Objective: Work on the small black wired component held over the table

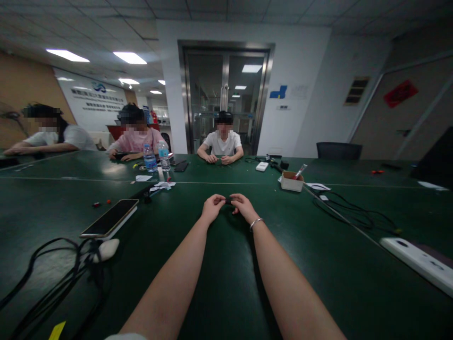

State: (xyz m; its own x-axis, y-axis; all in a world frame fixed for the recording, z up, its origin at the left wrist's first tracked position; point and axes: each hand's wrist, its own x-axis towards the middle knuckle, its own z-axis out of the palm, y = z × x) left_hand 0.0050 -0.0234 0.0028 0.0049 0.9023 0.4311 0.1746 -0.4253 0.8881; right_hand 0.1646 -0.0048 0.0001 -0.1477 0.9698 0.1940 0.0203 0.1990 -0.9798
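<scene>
Both arms reach forward over the green table [226, 264]. My left hand [213, 208] is closed, its thumb and fingers pinching one end of a small dark object [228, 201]. My right hand [242, 208], with a silver bracelet [256, 224] at the wrist, pinches the other end. The object sits between the fingertips just above the tabletop. It is too small and dark to name, and the fingers cover part of it.
To the left lie a phone [110, 218], a white earbud-like case [106, 249] and black cables [67, 269]. Ahead stand water bottles [150, 159] and a small box [292, 182]. A white power strip [419, 262] lies at right. Several people sit across the table.
</scene>
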